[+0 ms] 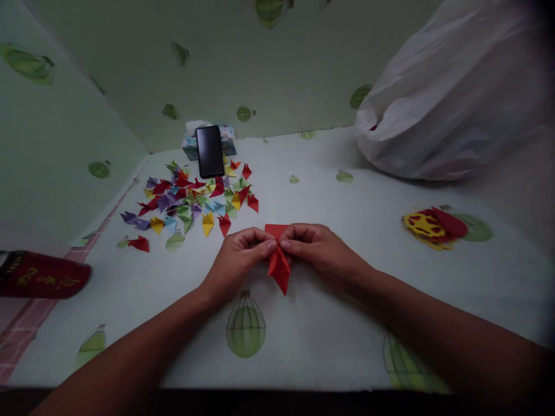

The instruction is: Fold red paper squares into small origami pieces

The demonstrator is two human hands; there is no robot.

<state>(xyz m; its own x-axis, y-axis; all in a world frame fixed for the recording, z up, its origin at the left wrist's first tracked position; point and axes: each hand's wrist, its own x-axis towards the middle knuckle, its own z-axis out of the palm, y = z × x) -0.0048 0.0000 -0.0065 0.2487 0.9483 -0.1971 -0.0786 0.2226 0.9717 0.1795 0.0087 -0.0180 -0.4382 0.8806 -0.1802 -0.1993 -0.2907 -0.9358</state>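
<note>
A partly folded piece of red origami paper (280, 270) is held between both hands above the table. Its lower end comes to a long point toward me, and a flat edge shows behind the fingers. My left hand (247, 248) pinches its left side between thumb and fingers. From the right, my right hand (318, 245) pinches it the same way, the two thumb tips nearly touching. The fingertips hide the middle folds. To the left lies a spread of folded paper cranes (191, 199) in red, yellow, green, purple and blue.
A dark phone (210, 151) leans against a tissue box (229, 141) behind the cranes. At the right are red and yellow cut-out pieces (427, 225) and a large white plastic bag (433, 110). A red cylindrical container (47, 275) lies at the left edge. Balloon-patterned walls border the table.
</note>
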